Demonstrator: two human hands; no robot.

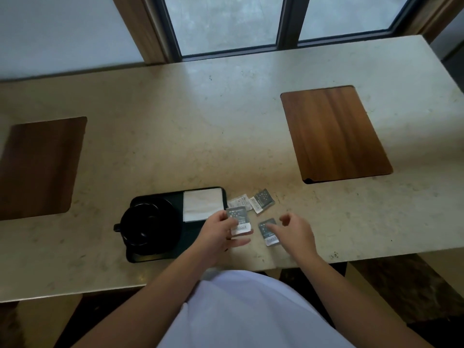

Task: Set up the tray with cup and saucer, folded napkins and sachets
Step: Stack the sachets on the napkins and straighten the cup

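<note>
A black tray (190, 247) lies near the counter's front edge. On its left stands a black cup (140, 226) on a black saucer (173, 222). A folded white napkin (203, 204) lies on the tray's far right part. My left hand (221, 234) holds a grey sachet (238, 219) by the tray's right edge. My right hand (293, 232) hovers with fingers apart, its fingertips at a second grey sachet (268, 232) on the counter. Behind them lie a third grey sachet (262, 200) and a white sachet (239, 202).
The beige stone counter (226, 121) has two inset wooden panels, one far left (37, 167) and one at the right (336, 134). A window runs along the back edge. My white shirt fills the bottom of the view.
</note>
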